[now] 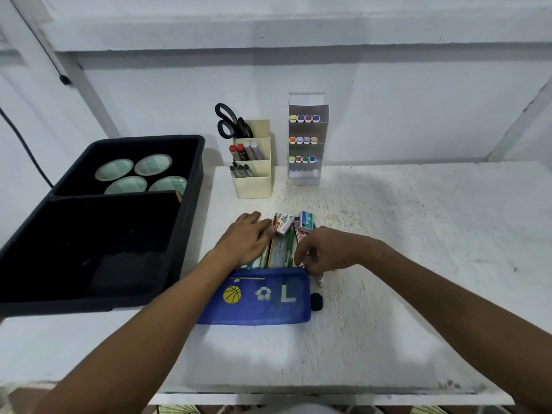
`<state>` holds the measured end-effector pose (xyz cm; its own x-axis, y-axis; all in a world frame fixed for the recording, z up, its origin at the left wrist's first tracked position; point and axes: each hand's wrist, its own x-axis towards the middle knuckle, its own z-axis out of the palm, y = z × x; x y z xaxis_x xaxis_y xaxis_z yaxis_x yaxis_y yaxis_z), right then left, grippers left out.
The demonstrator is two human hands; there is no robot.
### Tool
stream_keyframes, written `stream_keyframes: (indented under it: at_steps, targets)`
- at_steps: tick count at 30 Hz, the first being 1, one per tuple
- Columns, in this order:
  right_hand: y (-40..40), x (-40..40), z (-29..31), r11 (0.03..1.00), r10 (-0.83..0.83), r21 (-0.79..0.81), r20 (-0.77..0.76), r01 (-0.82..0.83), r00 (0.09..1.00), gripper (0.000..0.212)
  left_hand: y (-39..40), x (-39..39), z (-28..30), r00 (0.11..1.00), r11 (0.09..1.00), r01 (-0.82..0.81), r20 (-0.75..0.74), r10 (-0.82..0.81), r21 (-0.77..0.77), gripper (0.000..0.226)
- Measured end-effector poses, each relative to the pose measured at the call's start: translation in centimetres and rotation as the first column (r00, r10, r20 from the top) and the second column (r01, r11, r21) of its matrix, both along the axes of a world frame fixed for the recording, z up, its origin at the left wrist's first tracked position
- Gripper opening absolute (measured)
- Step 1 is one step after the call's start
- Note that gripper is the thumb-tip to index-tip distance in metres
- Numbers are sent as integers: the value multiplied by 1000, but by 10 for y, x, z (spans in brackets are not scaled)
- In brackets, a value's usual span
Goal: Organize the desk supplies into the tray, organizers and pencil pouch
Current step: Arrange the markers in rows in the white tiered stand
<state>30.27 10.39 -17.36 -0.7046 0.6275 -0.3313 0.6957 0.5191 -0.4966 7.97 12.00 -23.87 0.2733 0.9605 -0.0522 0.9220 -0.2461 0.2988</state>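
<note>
L hand (246,237) lies flat, fingers straight, grip released, on pens & pencils (276,249) just behind blue pouch (257,297) on counter (403,234). R hand (324,252) curled at pouch's top R corner, pinching sth small there; can't tell what. 2 staple boxes (295,224) beyond the pens. Black tray (185,204) at L w/ 4 tape rolls (140,173). Cream organizer (254,171) w/ scissors (230,121), marker rack (306,138) behind.
</note>
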Motion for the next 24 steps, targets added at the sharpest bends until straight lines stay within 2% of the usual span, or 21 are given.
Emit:
stream_keyframes:
  at_steps: [4,8,12,15,16,19,24]
  targets:
    - [4,2,4,992,-71,-113,-117,58,991,29,0,1,-1,1000,1000,-1,21,0,20,66]
    - [6,6,6,949,-185,-293,-212,118,960,29,1,1,-3,999,999,-6,40,4,52,50]
    - [12,11,7,850,-335,-495,-243,181,910,27,-2,4,-4,999,994,-33,39,29,102,56]
    - [14,12,6,734,-477,-634,-224,244,850,19,-4,6,-8,999,989,-42,16,40,139,64]
    - [15,12,5,719,-513,-640,-227,270,828,17,-4,6,-9,999,988,-40,8,39,147,64]
    - [19,15,0,764,-543,-549,-263,339,798,16,-4,5,-10,999,983,-39,-4,41,178,62]
    - [23,16,3,777,-572,-519,-344,357,744,20,-2,5,-11,999,981,-44,-12,47,187,64]
